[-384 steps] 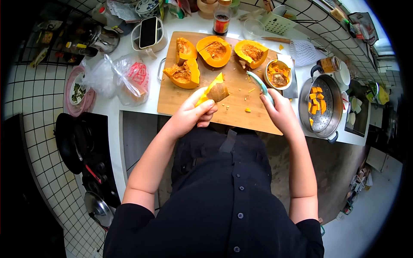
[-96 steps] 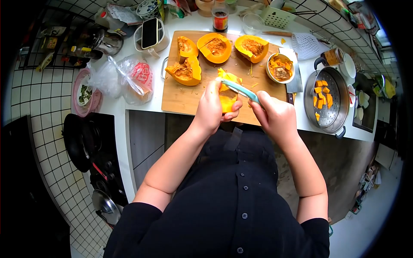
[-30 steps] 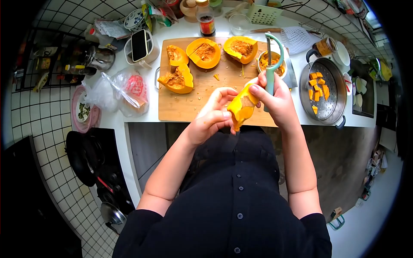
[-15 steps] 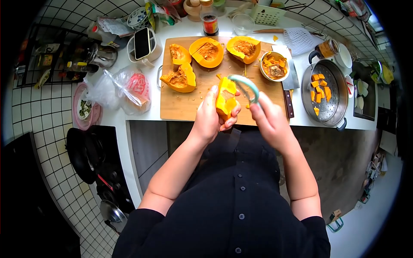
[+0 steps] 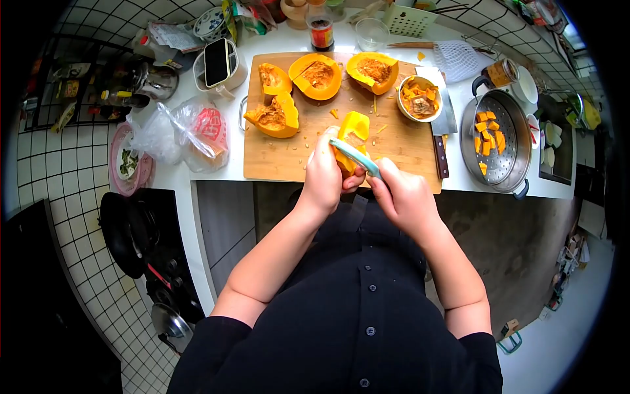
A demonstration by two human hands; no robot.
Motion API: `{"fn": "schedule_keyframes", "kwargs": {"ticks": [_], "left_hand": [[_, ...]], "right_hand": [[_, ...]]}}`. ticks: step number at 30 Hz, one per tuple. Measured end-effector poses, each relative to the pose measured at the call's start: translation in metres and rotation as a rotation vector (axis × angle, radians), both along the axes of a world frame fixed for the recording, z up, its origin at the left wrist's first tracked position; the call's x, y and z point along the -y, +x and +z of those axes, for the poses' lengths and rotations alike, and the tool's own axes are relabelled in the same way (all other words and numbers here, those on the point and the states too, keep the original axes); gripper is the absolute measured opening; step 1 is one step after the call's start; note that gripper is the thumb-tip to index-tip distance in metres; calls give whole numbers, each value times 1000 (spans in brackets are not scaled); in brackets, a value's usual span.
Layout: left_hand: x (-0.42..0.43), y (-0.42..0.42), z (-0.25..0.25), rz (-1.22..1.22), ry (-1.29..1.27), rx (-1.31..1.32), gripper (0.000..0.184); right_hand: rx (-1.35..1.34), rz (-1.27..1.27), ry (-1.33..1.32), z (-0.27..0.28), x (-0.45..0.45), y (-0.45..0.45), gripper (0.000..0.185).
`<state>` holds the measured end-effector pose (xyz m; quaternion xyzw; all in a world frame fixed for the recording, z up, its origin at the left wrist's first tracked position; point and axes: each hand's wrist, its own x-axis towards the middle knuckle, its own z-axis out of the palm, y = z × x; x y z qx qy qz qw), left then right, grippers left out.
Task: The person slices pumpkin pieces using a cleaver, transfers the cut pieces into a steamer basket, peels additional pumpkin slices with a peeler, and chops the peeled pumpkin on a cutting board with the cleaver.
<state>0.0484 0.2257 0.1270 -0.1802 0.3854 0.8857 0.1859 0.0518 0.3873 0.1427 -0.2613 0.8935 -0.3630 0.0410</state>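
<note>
My left hand [image 5: 323, 176] is closed around a pumpkin piece [image 5: 355, 125], held over the front edge of the wooden cutting board [image 5: 321, 148]. Bright yellow flesh shows on the piece, with a paler patch near its middle. In my right hand [image 5: 405, 196] is a light teal peeler [image 5: 357, 157], its head lying across the piece close to my left fingers. Larger pumpkin chunks with seeds and stringy pulp, such as this one [image 5: 316, 77], rest along the back and left of the board. Thin peel scraps and seeds are scattered on the wood.
A bowl [image 5: 419, 100] of peelings and pulp stands at the board's right, beside a knife [image 5: 441, 151]. Farther right, a steamer pot [image 5: 467, 141] holds orange cubes. Left are a plastic bag [image 5: 209, 141] and a container with a phone [image 5: 218, 64]; a bottle [image 5: 321, 33] stands behind.
My right hand has come down and left, bringing the peeler from above the pumpkin piece onto it. My left hand keeps its hold, nearly in place.
</note>
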Motion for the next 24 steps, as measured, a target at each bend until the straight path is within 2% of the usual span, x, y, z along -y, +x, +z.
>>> {"fn": "schedule_keyframes", "kwargs": {"ticks": [10,13,15,17,18,24], "left_hand": [[-5,3,6,4,-94,33,42],[8,2,-4,-169,27,-97,31],[12,3,-11,-180,152,-164,24],[13,4,-3,-159,183,-205,25],[19,1,-2,-223,183,-220,28],[19,-1,2,-173,107,-166,31]], "right_hand": [[-129,-64,148,0,4,-4,20],[-132,-51,171,6,4,-8,20],[-120,-57,141,4,5,-9,20],[-117,-55,116,3,6,-11,20],[-121,-52,109,3,6,-11,21],[-149,-48,155,8,9,-14,20]]}}
